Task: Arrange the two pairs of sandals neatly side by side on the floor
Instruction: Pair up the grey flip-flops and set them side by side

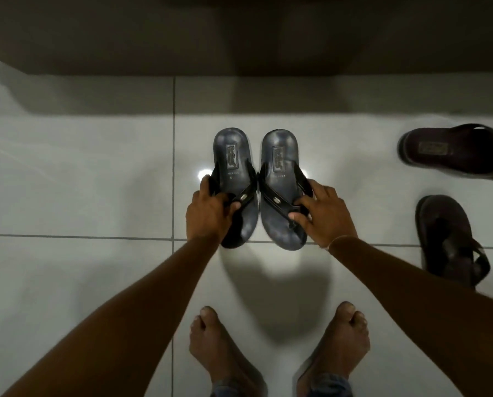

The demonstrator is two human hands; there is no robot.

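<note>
Two dark blue-grey sandals lie side by side on the white tiled floor, heels away from me. My left hand [209, 210] grips the strap of the left blue sandal [234, 159]. My right hand [324, 213] holds the strap of the right blue sandal [279, 159]. Their inner edges touch. Two dark brown sandals lie apart at the right: one brown sandal [451, 151] lies crosswise at the upper right, the other brown sandal [447, 239] points roughly lengthwise below it.
A dark wall or furniture base [239, 38] runs across the top, casting a shadow on the floor [82, 181]. My bare feet [279, 348] stand just below the blue pair. Open tile stretches to the left.
</note>
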